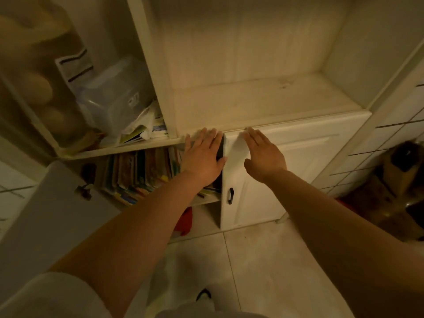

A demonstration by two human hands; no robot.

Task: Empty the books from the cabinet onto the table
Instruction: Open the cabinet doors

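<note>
A white cabinet (263, 106) fills the view. Its lower left door (52, 216) hangs open, and behind it a row of several colourful books (140, 173) stands on a shelf. My left hand (203, 154) is stretched out flat, fingers straight, in front of the books' right end near the door gap. My right hand (261, 152) lies flat with straight fingers against the top of the closed right door (286, 171). Neither hand holds anything. No table is in view.
The upper left shelf holds a clear plastic box (114, 97) and loose papers (142, 127). Something red (184, 222) sits on the bottom shelf. A dark knife block (397, 171) stands on the floor at right. The closed door has a black handle (230, 195). Pale tiled floor lies below.
</note>
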